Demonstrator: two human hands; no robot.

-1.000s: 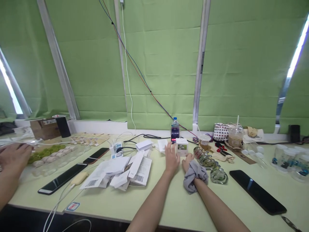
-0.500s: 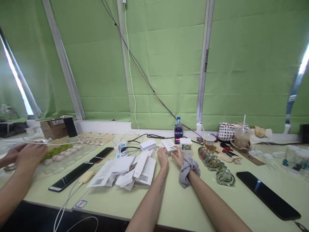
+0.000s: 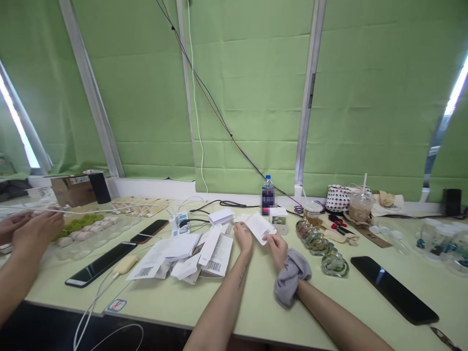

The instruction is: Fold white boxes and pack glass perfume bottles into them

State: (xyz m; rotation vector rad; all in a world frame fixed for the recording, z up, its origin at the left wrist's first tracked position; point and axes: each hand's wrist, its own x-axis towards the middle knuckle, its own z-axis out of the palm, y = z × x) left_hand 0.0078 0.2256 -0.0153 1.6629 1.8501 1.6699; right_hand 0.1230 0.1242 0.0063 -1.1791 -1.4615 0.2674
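Carton in work: one flat white carton [image 3: 260, 228], with fine grey print and a small barcode near its lower right corner; this corner looks rounded, and the side sheet is not folded into a box form.
Place of carton: above the middle of the pale yellow table [image 3: 252, 302], between two hands, just in front of the bottle [image 3: 268, 197] and at the left of the standing box.
Right hand: this right hand [image 3: 277, 246] has thumb and fingers pinched on the lower right corner; one grey scrunchie [image 3: 292, 278] is around its wrist.
Left hand: the left hand [image 3: 243, 237] is at the carton's left edge, fingers bent; I cannot tell whether they grip it.
Standing box: one, small, white, with a green picture [image 3: 278, 221].
Paper pile: several flat white cartons [image 3: 190, 253], overlapped, so their number is unclear; two large barcodes can be seen.
Phones: two at left [image 3: 100, 263], the nearer one bigger in view; one black device [image 3: 395, 290] at right.
Cups: two drink cups [image 3: 360, 207], both clear plastic.
Glass pieces: a row of clear glass pieces [image 3: 318, 241], too crowded for counting.
Co-worker: two hands [image 3: 36, 234], far left, near one egg tray [image 3: 82, 234].
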